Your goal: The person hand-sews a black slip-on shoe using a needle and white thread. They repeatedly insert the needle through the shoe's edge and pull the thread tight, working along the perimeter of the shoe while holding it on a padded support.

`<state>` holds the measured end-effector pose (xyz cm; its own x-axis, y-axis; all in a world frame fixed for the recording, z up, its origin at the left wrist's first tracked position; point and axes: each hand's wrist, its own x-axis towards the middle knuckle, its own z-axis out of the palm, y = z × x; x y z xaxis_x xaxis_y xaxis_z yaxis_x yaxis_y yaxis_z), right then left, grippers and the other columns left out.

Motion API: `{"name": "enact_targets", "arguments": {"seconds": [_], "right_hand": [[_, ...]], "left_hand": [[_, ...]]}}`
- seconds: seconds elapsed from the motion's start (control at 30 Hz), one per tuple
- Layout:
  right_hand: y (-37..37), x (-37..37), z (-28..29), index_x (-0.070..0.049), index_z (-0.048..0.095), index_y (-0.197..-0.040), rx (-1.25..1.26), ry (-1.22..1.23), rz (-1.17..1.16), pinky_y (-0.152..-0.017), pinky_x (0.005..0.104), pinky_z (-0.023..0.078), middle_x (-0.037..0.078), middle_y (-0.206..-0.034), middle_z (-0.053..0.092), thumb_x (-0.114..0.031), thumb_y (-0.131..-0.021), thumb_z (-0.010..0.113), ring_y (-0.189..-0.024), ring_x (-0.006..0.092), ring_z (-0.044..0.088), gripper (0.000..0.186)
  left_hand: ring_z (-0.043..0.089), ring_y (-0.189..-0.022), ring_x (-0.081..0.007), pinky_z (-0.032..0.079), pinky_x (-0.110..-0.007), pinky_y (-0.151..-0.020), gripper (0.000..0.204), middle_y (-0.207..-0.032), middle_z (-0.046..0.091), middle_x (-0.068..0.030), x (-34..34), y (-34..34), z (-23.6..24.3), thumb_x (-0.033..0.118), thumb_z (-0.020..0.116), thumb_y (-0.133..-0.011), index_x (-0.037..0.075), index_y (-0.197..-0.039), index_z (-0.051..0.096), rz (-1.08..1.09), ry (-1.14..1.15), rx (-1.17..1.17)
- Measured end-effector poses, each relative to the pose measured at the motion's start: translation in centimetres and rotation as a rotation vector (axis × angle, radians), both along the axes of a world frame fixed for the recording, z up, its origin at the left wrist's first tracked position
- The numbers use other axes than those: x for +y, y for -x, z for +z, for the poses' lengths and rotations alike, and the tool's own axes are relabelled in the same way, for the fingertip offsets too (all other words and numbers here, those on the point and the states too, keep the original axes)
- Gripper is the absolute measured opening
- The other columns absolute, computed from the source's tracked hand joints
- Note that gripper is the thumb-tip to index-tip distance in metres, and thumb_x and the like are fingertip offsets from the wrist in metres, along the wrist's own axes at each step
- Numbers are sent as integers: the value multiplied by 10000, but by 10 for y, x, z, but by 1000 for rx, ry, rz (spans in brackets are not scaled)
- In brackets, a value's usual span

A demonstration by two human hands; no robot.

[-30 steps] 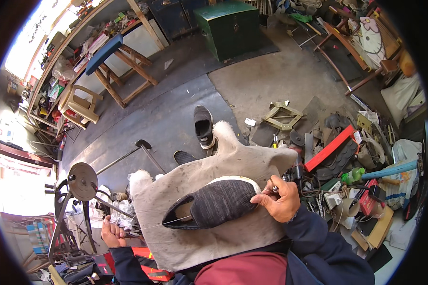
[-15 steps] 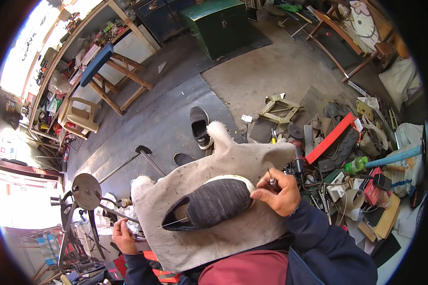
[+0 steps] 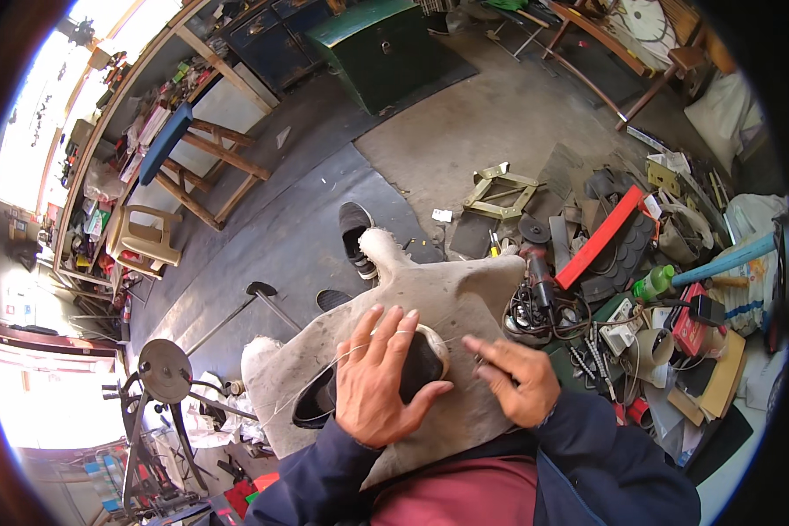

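Note:
A dark knitted shoe (image 3: 421, 366) with a pale sole edge lies on the grey-beige cloth (image 3: 430, 285) across my lap. My left hand (image 3: 377, 377) rests over the shoe, fingers stretched and slightly apart, hiding much of its upper. Thin pale thread (image 3: 311, 386) runs from the shoe's opening toward my left fingers and shows again by the toe. Just right of the toe, my right hand (image 3: 517, 379) is closed round a small dark-handled awl (image 3: 510, 380), mostly covered by the fingers.
Beyond the cloth, another dark shoe (image 3: 356, 235) stands on the floor mat. To the right lie a power tool (image 3: 539, 267), a red bar (image 3: 600, 237), a green bottle (image 3: 653, 282) and scraps. A metal stand with a round plate (image 3: 165, 370) is at left.
My left hand has come from the lower left onto the shoe, its fingers opening out. The right hand has shifted slightly down, still holding the awl; the view has turned a little.

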<state>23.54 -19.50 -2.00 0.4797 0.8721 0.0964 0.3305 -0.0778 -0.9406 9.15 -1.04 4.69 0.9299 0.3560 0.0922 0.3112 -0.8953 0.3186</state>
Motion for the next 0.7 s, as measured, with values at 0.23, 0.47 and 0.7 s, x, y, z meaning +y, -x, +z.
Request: {"name": "enact_targets", "arguments": {"seconds": [0.23, 0.47, 0.7], "right_hand": [[5, 3, 7, 8, 667, -1295, 98, -40, 38, -708, 322, 537, 173, -956, 706, 49, -883, 656, -770, 266, 683, 414], [2, 5, 3, -17, 676, -1301, 71, -40, 64, -645, 332, 510, 130, -818, 646, 59, -859, 670, -686, 259, 636, 448], [-1, 7, 6, -40, 684, -1301, 24, -24, 87, -623, 337, 496, 115, -799, 627, 54, -859, 678, -665, 253, 616, 452]], "left_hand": [[469, -1392, -350, 360, -447, -1091, 842, -1427, 570, -175, 1, -7, -12, 433, 816, -792, 12, -1449, 501, -32, 45, 30], [495, -1367, -339, 385, -447, -1033, 798, -1434, 563, -184, 3, -6, -16, 459, 753, -855, 19, -1465, 485, -44, 38, 36], [487, -1370, -342, 389, -447, -1016, 767, -1441, 555, -184, 5, -6, -15, 440, 734, -875, 25, -1469, 483, -51, 49, 48]]}}
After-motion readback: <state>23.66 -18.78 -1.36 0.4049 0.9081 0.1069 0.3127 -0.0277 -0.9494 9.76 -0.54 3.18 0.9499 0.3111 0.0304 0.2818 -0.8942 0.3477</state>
